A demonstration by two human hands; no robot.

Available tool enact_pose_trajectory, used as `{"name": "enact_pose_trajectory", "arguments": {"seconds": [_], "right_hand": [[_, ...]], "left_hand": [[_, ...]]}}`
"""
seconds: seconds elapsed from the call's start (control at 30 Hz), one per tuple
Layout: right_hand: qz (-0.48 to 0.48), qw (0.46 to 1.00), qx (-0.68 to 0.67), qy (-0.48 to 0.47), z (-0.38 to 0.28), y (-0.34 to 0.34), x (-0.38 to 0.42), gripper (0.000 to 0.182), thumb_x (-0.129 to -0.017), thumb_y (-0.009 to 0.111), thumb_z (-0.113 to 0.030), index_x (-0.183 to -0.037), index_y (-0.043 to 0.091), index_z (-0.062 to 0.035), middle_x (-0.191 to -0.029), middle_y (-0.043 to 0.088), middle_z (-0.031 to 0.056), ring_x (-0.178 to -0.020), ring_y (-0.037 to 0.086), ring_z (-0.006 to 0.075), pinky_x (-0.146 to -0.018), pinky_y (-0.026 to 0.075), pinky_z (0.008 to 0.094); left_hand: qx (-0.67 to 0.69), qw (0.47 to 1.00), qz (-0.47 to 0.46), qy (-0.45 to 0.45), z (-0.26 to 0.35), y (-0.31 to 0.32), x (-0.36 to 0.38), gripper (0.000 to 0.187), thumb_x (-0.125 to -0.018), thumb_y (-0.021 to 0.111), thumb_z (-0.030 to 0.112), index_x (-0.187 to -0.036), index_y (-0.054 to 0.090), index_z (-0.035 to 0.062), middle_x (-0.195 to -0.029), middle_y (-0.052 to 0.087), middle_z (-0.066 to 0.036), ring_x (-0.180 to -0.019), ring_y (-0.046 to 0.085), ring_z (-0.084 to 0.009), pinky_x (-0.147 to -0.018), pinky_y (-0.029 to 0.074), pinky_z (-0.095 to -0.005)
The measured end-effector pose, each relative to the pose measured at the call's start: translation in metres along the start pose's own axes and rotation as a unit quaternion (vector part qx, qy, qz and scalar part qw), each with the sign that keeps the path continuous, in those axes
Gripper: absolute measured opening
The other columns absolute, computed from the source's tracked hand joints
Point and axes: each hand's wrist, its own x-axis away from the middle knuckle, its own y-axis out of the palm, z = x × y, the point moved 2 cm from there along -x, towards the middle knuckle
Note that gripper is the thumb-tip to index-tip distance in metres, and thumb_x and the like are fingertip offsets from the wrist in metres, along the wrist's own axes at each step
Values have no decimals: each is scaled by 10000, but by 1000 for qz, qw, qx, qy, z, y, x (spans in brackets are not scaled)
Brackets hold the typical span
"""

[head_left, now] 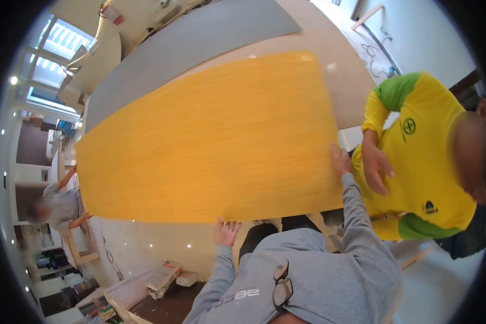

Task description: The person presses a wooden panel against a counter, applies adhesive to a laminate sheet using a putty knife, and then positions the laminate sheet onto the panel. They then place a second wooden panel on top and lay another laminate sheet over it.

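A large yellow-orange wood-grain sheet spans the middle of the view, its near edge just in front of my body. My left hand is at that near edge, its palm partly showing and its fingertips against the sheet. At the right end, my right hand grips the short edge, with some of its fingers hidden. On the far left, another person in a grey shirt holds the opposite end with both hands. Beneath and behind the sheet lies a grey panel on a light brown board.
A person in a yellow and green shirt stands close on my right, one hand near the sheet's corner. Bags lie at lower left, with a cable nearby. Another cable lies by the wall at upper right.
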Motion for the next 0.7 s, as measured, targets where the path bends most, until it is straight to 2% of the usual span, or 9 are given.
{"name": "enact_pose_trajectory", "arguments": {"seconds": [0.13, 0.17, 0.23, 0.33, 0.43, 0.57, 0.63, 0.7], "right_hand": [[20, 999, -9, 45, -14, 2, -13, 815, -911, 478, -723, -1182, 587, 38, -1171, 636, 346, -1127, 601, 490, -959, 461, 504], [40, 998, -28, 36, -20, 1, -9, 791, -907, 486, -724, -1117, 587, 31, -1143, 637, 350, -1092, 602, 504, -929, 463, 519], [42, 998, -15, 42, -26, -2, -9, 780, -906, 488, -724, -1113, 588, 22, -1141, 641, 344, -1085, 601, 510, -927, 465, 521], [48, 997, 18, 66, -31, -6, -15, 765, -907, 486, -723, -1119, 583, 5, -1135, 647, 338, -1088, 605, 506, -924, 468, 520], [50, 994, 24, 96, -60, -25, -19, 746, -922, 469, -709, -1152, 568, -6, -1131, 654, 329, -1106, 608, 495, -924, 470, 523], [94, 988, 12, 123, -83, -47, -17, 702, -951, 453, -670, -1198, 554, -21, -1121, 665, 311, -1116, 609, 485, -942, 467, 527], [147, 978, 44, 143, -58, -49, -17, 670, -961, 459, -649, -1211, 558, -35, -1185, 648, 300, -1143, 593, 486, -967, 459, 521], [201, 963, 79, 160, -47, -50, 0, 678, -956, 476, -647, -1233, 556, -33, -1249, 621, 294, -1175, 579, 472, -986, 453, 515]], "left_hand": [[-45, 997, 50, 39, 46, -1, -23, 902, -893, 718, 516, -1540, 268, 77, -1567, 275, -161, -1451, 307, -352, -1194, 257, -594], [-26, 995, 85, 37, 54, 1, -28, 854, -901, 708, 508, -1519, 301, 81, -1538, 310, -168, -1429, 335, -355, -1182, 280, -585], [9, 988, 151, 26, 65, 8, -42, 760, -918, 688, 491, -1476, 365, 89, -1481, 382, -183, -1385, 389, -360, -1157, 326, -568], [-60, 977, 203, -7, 72, 35, -46, 714, -928, 665, 473, -1459, 383, 88, -1483, 369, -189, -1369, 405, -357, -1159, 330, -562], [-48, 975, 213, -37, 79, 81, -31, 659, -921, 655, 400, -1441, 399, 86, -1490, 368, -173, -1364, 411, -342, -1166, 319, -564], [-35, 979, 169, -112, 84, 105, -48, 629, -894, 645, 312, -1425, 409, 72, -1493, 376, -152, -1384, 394, -337, -1181, 287, -572], [-25, 974, 170, -144, 81, 120, -60, 615, -881, 636, 282, -1412, 417, 62, -1491, 385, -147, -1400, 380, -337, -1188, 267, -579], [14, 977, 124, -173, 79, 125, -73, 607, -882, 629, 280, -1406, 419, 57, -1489, 395, -143, -1418, 359, -338, -1195, 250, -581]]}}
